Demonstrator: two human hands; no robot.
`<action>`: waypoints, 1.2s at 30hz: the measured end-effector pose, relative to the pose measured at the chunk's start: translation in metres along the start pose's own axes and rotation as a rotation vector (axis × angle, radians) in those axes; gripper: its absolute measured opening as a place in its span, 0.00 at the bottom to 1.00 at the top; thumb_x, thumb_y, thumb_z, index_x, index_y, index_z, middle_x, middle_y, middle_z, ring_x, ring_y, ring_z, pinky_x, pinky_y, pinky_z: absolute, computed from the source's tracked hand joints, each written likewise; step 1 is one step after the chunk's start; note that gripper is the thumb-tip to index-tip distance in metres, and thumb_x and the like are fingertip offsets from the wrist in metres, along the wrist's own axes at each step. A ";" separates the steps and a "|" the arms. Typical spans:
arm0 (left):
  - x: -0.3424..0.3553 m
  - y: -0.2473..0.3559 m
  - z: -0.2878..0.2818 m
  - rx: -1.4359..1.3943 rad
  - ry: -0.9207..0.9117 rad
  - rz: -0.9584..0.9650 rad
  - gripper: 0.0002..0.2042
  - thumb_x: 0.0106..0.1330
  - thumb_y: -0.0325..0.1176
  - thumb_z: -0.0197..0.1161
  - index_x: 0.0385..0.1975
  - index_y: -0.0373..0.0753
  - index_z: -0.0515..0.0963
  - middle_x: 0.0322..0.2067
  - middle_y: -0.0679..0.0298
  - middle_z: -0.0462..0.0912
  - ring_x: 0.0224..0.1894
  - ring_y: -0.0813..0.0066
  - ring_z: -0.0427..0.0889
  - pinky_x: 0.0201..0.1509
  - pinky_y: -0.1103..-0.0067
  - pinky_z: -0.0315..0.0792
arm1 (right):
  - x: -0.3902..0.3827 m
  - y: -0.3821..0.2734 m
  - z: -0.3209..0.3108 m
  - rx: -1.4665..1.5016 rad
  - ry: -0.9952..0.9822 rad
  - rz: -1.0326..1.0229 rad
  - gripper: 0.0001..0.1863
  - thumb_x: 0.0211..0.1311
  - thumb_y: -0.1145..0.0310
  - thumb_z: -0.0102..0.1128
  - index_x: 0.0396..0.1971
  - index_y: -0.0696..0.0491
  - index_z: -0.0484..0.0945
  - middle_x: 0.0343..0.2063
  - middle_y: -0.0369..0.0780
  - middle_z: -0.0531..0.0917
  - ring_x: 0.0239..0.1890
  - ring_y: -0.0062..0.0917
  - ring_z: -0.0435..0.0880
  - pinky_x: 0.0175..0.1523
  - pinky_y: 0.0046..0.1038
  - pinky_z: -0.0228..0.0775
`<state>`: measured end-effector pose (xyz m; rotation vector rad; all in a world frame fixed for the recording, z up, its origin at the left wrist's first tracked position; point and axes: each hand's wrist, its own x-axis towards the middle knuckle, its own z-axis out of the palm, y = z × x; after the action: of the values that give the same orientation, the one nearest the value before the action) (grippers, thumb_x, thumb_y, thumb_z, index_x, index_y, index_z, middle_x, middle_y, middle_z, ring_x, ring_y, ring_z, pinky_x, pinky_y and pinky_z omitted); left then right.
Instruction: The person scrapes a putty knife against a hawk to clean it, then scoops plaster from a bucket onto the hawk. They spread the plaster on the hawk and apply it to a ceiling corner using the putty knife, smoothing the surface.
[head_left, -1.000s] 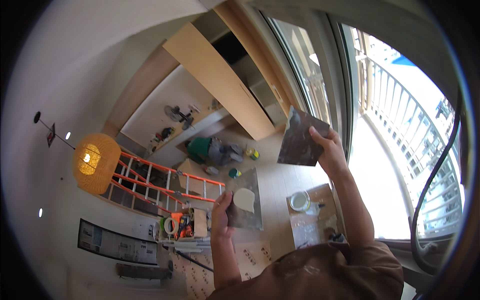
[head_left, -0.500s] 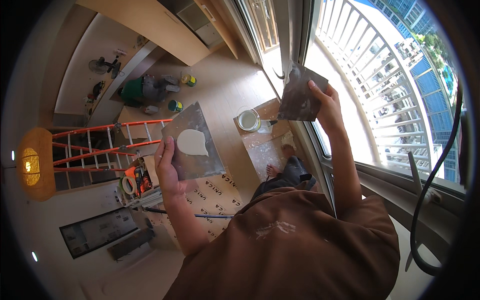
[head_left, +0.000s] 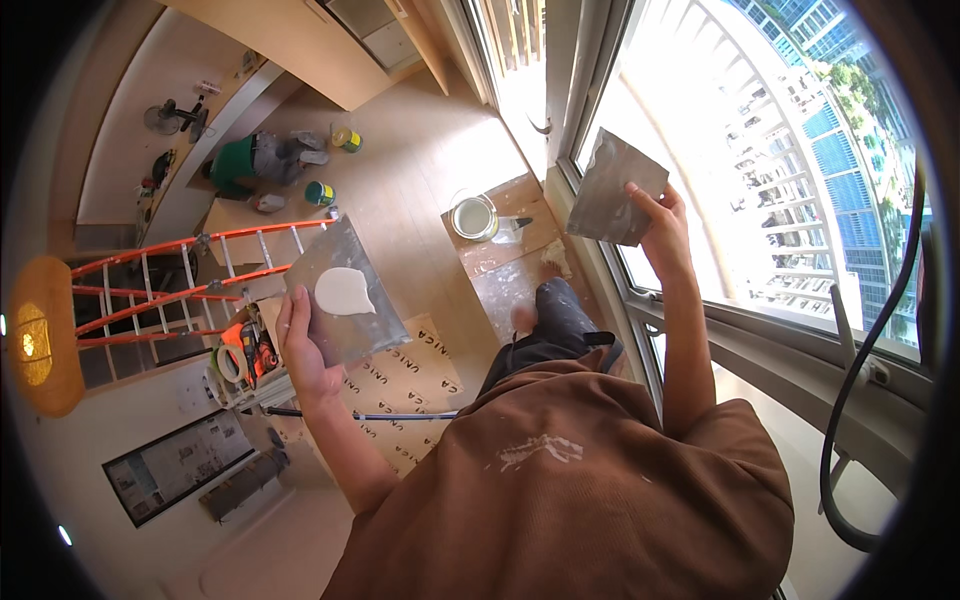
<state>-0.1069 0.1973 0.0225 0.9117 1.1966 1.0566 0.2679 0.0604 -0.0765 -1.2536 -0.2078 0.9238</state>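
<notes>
My left hand (head_left: 312, 360) grips the edge of a flat grey plate (head_left: 378, 328), held out at left of centre. A smooth puddle of white paste (head_left: 343, 291) lies on top of it. To the right, by the window frame, my right hand (head_left: 664, 232) pinches a smaller flat grey spreader plate (head_left: 610, 190) by its edge, thumb on the near face. Pale smears mark this plate, and it stays apart from the left one. On the floor between them stands an open can (head_left: 473, 218) of white paste.
An orange ladder (head_left: 185, 303) stands at left, near a box of tools (head_left: 258, 350). Farther off, a person in green (head_left: 235, 165) crouches beside two cans, one yellow (head_left: 346, 139) and one green (head_left: 319, 193). Along my right run the window frame (head_left: 762, 348) and a black cable (head_left: 840, 425).
My view has shifted, so the room sits farther left in the picture. The left plate with its paste appears farther left. My right hand has turned its plate slightly. Both hands keep their grip.
</notes>
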 end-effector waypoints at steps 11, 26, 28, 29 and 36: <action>0.022 -0.008 -0.009 -0.127 0.086 -0.013 0.10 0.67 0.33 0.57 0.44 0.37 0.76 0.39 0.66 0.81 0.42 0.79 0.79 0.49 0.81 0.73 | 0.044 0.022 0.033 0.026 -0.076 -0.046 0.19 0.56 0.74 0.61 0.47 0.64 0.71 0.39 0.44 0.81 0.40 0.27 0.82 0.47 0.28 0.75; 0.124 -0.002 0.045 -0.134 0.007 -0.031 0.17 0.65 0.36 0.58 0.51 0.36 0.73 0.44 0.62 0.80 0.46 0.68 0.78 0.50 0.71 0.75 | 0.164 0.034 0.110 -0.235 -0.268 -0.261 0.09 0.52 0.74 0.65 0.33 0.59 0.80 0.25 0.36 0.82 0.29 0.18 0.79 0.36 0.21 0.70; 0.132 0.005 0.055 -0.148 -0.015 -0.002 0.16 0.65 0.36 0.57 0.50 0.36 0.74 0.44 0.61 0.80 0.46 0.68 0.78 0.50 0.71 0.74 | 0.173 0.015 0.125 -0.240 -0.339 -0.306 0.09 0.52 0.74 0.65 0.34 0.60 0.80 0.25 0.36 0.83 0.29 0.17 0.78 0.36 0.21 0.70; 0.134 0.009 0.061 -0.164 -0.021 -0.014 0.16 0.66 0.36 0.56 0.50 0.36 0.74 0.44 0.61 0.80 0.46 0.68 0.78 0.51 0.72 0.74 | 0.186 0.018 0.131 -0.289 -0.382 -0.396 0.10 0.54 0.73 0.65 0.35 0.61 0.80 0.25 0.36 0.83 0.28 0.16 0.78 0.35 0.21 0.70; 0.165 0.007 0.067 -0.192 -0.013 0.001 0.15 0.67 0.36 0.54 0.48 0.35 0.75 0.42 0.61 0.80 0.45 0.70 0.79 0.51 0.75 0.74 | 0.208 -0.022 0.169 -0.390 -0.418 -0.435 0.09 0.57 0.71 0.62 0.35 0.61 0.80 0.25 0.37 0.83 0.28 0.15 0.77 0.35 0.21 0.70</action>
<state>-0.0343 0.3574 -0.0044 0.7682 1.0635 1.1434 0.3095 0.3262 -0.0690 -1.2820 -0.9909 0.7726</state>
